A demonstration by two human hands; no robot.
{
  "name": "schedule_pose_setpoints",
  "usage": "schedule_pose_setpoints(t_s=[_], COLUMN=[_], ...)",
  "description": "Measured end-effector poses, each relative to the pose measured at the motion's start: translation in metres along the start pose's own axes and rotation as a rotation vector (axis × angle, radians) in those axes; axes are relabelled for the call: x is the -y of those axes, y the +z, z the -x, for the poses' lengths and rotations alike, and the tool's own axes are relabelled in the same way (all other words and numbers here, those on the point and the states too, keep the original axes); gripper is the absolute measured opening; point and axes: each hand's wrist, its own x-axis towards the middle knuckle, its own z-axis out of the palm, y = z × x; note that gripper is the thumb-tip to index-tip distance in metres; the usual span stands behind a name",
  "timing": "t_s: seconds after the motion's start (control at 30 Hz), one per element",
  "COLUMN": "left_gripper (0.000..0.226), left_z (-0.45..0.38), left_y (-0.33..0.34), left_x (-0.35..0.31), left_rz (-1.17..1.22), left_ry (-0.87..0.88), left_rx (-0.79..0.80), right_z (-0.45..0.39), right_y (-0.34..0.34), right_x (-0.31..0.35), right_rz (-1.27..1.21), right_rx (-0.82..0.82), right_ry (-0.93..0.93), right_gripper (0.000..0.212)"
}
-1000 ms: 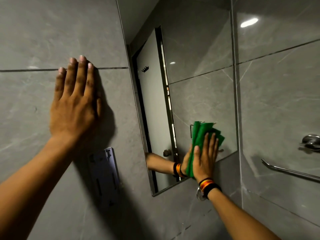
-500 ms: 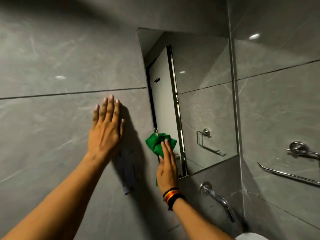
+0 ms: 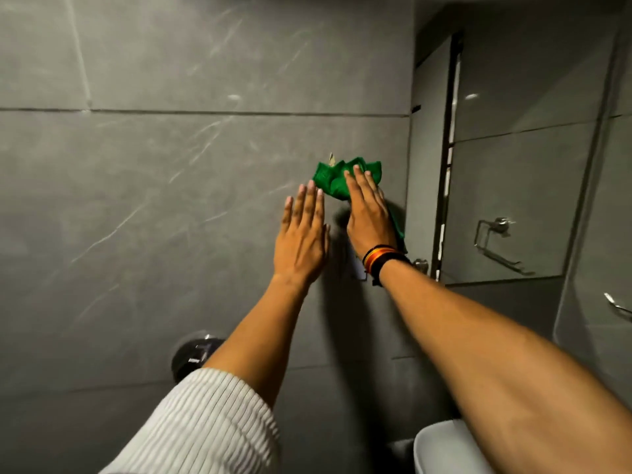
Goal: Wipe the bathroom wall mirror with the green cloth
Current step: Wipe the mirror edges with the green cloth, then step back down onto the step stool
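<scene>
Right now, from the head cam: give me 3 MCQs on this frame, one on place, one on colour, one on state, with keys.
1. Where is the cloth pressed?
A. On the mirror glass
B. On the grey wall tile left of the mirror
C. On the towel rail

2. What colour is the cloth?
A. Green
B. Blue
C. White

3. How is the left hand held?
A. Fist around the cloth
B. Gripping a tap
C. Open and flat, fingers extended

Key:
1 B: the right hand holds the cloth on tile, short of the mirror edge.
2 A: it is bright green.
3 C: fingers are straight against the wall, holding nothing.
</scene>
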Motion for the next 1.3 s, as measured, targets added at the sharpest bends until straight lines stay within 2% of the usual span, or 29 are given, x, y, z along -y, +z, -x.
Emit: schedule_pose_setpoints(t_s=[0.17,0.27,0.43,0.53,0.7,0.87,0.97,1.1,1.2,1.3], left_gripper=[0.067,0.067,0.066,0.066,0.066,0.067,0.066,0.066,0.066,0.066], left_z=[0.057,0.115,0.267,0.373,0.555,0.680,0.730,0.753,0.753,0.744], left_y=[0.017,0.041,0.092,0.121,0.155,0.179,0.194,0.207,0.210,0.210], left_x=[0.016,0.020,0.013,0.006,-0.015,-0.029,-0.028,-0.026,-0.029,-0.031], left_rz=[0.029,0.030,0.032,0.069,0.132,0.130,0.100,0.099,0.096,0.096], left_ry=[-0.070,-0.114,-0.186,-0.225,-0.258,-0.297,-0.275,-0.276,-0.294,-0.301], left_rx=[0.102,0.219,0.521,0.639,0.858,1.055,1.094,1.103,1.138,1.150], right_z=[0.054,0.113,0.274,0.384,0.568,0.697,0.746,0.774,0.783,0.783], right_y=[0.032,0.060,0.119,0.148,0.182,0.215,0.234,0.244,0.241,0.232], right_x=[0.016,0.025,0.042,0.046,0.055,0.064,0.064,0.055,0.058,0.064], right_rz=[-0.039,-0.094,-0.228,-0.278,-0.262,-0.263,-0.221,-0.142,-0.121,-0.100], right_rx=[0.098,0.173,0.419,0.592,0.895,1.119,1.156,1.193,1.275,1.376], right_ry=[0.039,0.091,0.231,0.331,0.482,0.580,0.580,0.564,0.548,0.520], right_gripper=[0.077,0.078,0.073,0.066,0.074,0.081,0.084,0.083,0.061,0.075])
